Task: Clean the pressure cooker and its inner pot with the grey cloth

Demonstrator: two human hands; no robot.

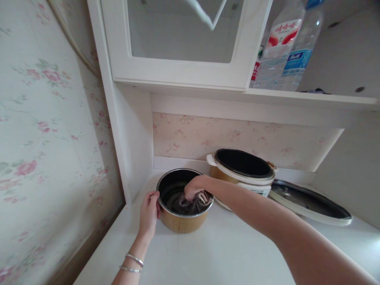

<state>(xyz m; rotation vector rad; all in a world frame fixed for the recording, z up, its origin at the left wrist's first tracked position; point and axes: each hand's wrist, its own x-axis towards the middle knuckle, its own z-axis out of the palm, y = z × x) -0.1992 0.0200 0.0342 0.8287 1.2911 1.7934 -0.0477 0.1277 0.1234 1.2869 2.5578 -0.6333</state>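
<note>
A gold-coloured inner pot [182,223] with a dark inside and a silver rim stands on the white counter. My left hand [150,211] grips its left rim, fingers closed over the edge and against the outer wall. Inside the pot, my right hand [194,188] is closed on a bunched brownish-grey cloth [202,201], which lies against the inner wall at the right. The fingertips of that hand are partly hidden by the cloth.
Behind the pot to the right stands a rice cooker body [221,174] with its dark cavity showing. Its round lid [308,200] lies farther right. A glass-fronted cabinet door [181,71] hangs above, and plastic bottles [277,55] stand on the shelf at upper right. Floral wallpaper [50,158] covers the left wall.
</note>
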